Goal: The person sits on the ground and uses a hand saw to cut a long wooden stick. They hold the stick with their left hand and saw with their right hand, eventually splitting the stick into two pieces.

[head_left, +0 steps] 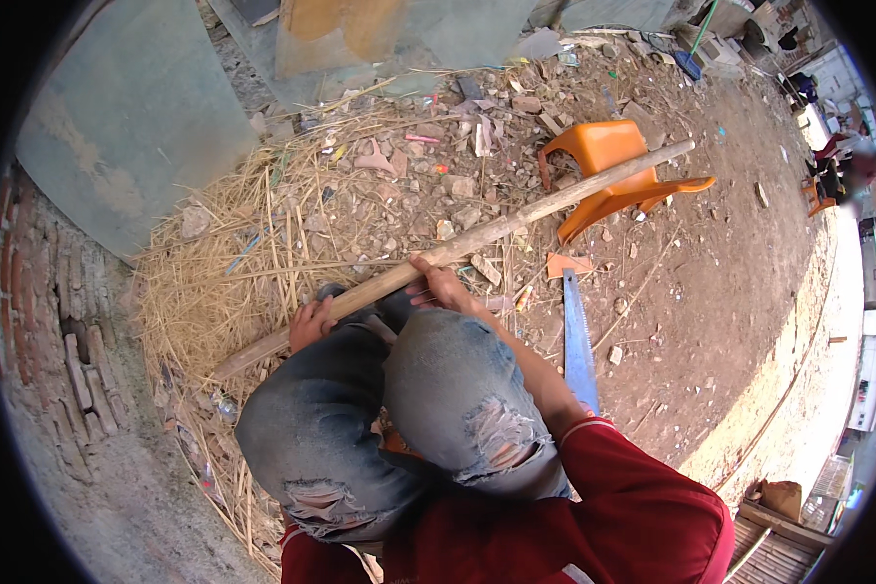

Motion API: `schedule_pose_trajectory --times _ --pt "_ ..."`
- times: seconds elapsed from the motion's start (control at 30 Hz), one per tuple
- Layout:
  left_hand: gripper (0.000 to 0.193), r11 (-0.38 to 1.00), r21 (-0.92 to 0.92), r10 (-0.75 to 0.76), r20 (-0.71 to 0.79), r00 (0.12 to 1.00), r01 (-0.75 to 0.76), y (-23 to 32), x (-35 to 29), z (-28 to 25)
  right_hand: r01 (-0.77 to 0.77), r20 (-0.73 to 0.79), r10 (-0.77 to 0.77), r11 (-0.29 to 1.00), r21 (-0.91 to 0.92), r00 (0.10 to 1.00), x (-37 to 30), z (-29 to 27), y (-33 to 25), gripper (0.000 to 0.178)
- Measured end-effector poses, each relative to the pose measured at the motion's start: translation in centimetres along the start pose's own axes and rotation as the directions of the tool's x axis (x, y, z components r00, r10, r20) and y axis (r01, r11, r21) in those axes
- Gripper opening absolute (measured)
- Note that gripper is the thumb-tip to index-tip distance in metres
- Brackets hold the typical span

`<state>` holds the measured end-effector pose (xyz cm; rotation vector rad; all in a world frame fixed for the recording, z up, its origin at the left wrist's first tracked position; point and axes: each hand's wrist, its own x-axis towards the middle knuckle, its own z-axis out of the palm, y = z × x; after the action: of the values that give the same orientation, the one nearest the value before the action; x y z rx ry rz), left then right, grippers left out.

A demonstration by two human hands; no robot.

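A long, pale wooden pole (496, 230) slants across in front of my knees, from the straw at lower left up to an orange plastic chair at upper right. My left hand (310, 323) grips the pole near its lower end, beside my left knee. Farther along it, just beyond my right knee, my right hand (442, 289) has its fingers around the pole's near side; some of them are hidden. The orange chair (594, 146) lies tipped over, and the pole's far part passes across it. A hand saw (576, 336) with a bluish blade lies right of my right forearm.
Straw (200, 302) covers the ground at left, with rubble and litter (457, 185) beyond the pole. Grey sheets (131, 136) lean at the far left, above a brick wall (63, 360). A person (847, 170) sits at the far right. Bare dirt (730, 263) stretches right.
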<state>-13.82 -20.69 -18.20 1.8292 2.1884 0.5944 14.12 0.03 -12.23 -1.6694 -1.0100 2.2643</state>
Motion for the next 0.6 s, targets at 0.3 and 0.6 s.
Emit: schedule_pose_trajectory --times 0.3,0.6 --pt "0.073 0.98 0.194 -0.07 0.118 0.991 0.046 -0.6 -0.3 -1.2 0.098 0.019 -0.098 0.995 -0.01 0.995 -0.4 0.9 0.2 0.073" --pt "0.048 0.901 -0.063 -0.427 -0.299 0.854 0.429 -5.0 -12.2 -11.0 0.226 -0.285 -0.503 0.731 -0.644 0.816 -6.6 -13.4 15.2 0.037"
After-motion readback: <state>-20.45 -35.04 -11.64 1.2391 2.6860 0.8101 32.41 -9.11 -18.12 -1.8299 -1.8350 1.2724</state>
